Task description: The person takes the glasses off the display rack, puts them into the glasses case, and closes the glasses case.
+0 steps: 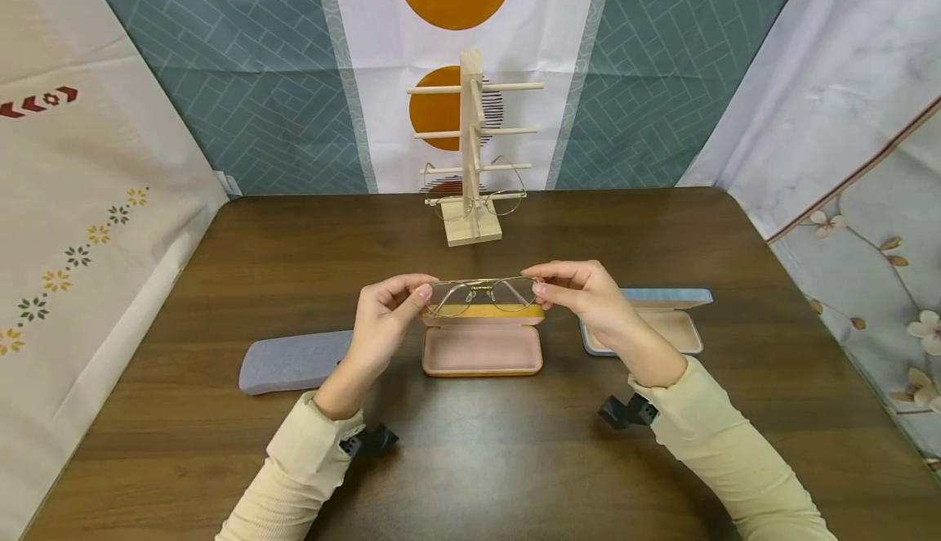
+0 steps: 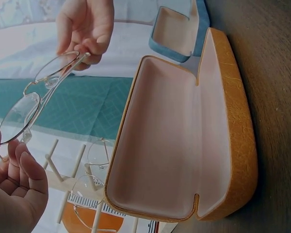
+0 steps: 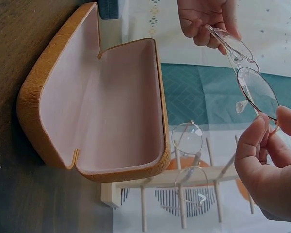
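While the gold-rimmed glasses (image 1: 481, 288) are held up between two hands, the raised lid of the yellow case (image 1: 482, 350) is partly covered by them in the head view. Part of the blue case (image 1: 680, 330) is hidden by the right hand (image 1: 591, 300), and the inner end of the grey case (image 1: 294, 363) is covered by the left hand (image 1: 385, 312) and its wrist. Both cream sleeves (image 1: 303, 458) are cut off by the lower edge, and in each wrist view the nearer hand is cropped at the side. How the temples of the held glasses are set is hard to make out through the lenses.

Three cases can be counted on the brown table (image 1: 500, 476): two opened, one closed. Two pairs of glasses are seen, one of them hung on the lower pegs of the single wooden stand (image 1: 470, 124). One small black camera (image 1: 628, 412) is worn on each wrist.

One end of the frame is pinched between thumb and fingers of the left hand, the other end likewise by the right. The held glasses are thus stretched between the fingertips, raised clear of the yellow case, with the lenses left uncovered by either hand.
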Action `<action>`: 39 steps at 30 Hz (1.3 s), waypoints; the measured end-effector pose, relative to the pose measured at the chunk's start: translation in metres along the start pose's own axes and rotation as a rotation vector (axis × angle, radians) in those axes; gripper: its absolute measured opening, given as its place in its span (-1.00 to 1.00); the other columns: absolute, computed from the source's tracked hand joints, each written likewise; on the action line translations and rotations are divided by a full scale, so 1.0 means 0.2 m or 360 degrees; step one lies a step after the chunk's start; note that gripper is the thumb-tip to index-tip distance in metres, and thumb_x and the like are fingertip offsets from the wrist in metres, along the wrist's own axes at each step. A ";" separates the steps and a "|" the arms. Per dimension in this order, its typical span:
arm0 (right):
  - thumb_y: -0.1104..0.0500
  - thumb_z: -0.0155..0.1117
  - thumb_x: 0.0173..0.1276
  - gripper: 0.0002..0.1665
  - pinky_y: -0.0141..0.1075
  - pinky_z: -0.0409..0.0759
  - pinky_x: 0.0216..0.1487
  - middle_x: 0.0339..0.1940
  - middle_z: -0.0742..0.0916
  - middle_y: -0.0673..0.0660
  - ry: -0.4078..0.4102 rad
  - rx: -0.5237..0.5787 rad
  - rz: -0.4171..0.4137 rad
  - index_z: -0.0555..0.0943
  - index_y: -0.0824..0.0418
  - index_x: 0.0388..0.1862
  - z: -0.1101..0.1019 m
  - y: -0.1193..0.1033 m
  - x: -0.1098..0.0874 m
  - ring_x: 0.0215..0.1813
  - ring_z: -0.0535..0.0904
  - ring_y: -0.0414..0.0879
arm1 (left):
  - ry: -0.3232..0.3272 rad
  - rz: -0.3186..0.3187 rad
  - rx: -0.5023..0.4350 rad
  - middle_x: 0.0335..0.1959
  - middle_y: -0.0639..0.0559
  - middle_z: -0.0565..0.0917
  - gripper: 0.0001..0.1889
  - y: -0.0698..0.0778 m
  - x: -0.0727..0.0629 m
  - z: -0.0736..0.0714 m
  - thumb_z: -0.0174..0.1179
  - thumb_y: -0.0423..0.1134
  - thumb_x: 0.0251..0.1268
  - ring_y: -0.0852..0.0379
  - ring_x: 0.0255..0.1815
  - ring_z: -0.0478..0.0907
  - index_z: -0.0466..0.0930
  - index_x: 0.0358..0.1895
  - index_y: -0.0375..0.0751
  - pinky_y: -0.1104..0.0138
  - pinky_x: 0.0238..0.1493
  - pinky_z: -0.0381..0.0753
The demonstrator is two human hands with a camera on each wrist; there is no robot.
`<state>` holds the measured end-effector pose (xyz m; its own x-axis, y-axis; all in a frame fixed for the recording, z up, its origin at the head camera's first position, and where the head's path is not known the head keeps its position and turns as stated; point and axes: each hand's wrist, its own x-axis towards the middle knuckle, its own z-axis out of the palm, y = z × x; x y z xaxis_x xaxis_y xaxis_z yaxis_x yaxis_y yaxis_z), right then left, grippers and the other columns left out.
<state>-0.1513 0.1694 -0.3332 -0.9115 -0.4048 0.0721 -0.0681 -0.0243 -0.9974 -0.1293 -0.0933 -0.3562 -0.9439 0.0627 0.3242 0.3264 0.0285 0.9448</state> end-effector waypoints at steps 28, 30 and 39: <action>0.46 0.16 0.19 -0.66 -0.31 0.59 -0.32 -0.34 0.69 -0.07 -0.0005 -0.0079 -0.0011 0.46 0.67 -0.07 0.00 0.07 -0.03 -0.43 0.58 -0.12 | -0.0012 -0.0267 0.0004 -0.52 0.10 0.61 -0.80 -0.05 -0.02 -0.01 0.14 -0.44 0.20 0.21 -0.55 0.50 0.56 -0.25 -0.62 0.39 -0.43 0.58; 0.46 0.16 0.20 -0.65 -0.32 0.58 -0.33 -0.35 0.69 -0.06 -0.0012 -0.0079 -0.0002 0.45 0.67 -0.06 0.00 0.07 -0.03 -0.42 0.60 -0.12 | -0.0013 -0.0272 0.0036 -0.52 0.09 0.61 -0.82 -0.06 -0.02 -0.02 0.16 -0.43 0.19 0.19 -0.54 0.51 0.57 -0.27 -0.59 0.40 -0.43 0.58; 0.45 0.15 0.21 -0.66 -0.33 0.58 -0.34 -0.38 0.69 -0.05 0.0004 -0.0094 0.0021 0.46 0.65 -0.05 -0.01 0.11 -0.04 -0.41 0.60 -0.16 | -0.0020 -0.0252 0.0061 -0.54 -0.17 0.57 -0.85 -0.09 -0.03 -0.03 0.21 -0.44 0.13 0.21 -0.56 0.49 0.58 -0.36 -0.56 0.48 -0.49 0.47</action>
<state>-0.1460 0.1732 -0.3549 -0.9135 -0.4025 0.0590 -0.0799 0.0352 -0.9962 -0.1293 -0.0997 -0.3743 -0.9831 0.0668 0.1704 0.1754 0.0767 0.9815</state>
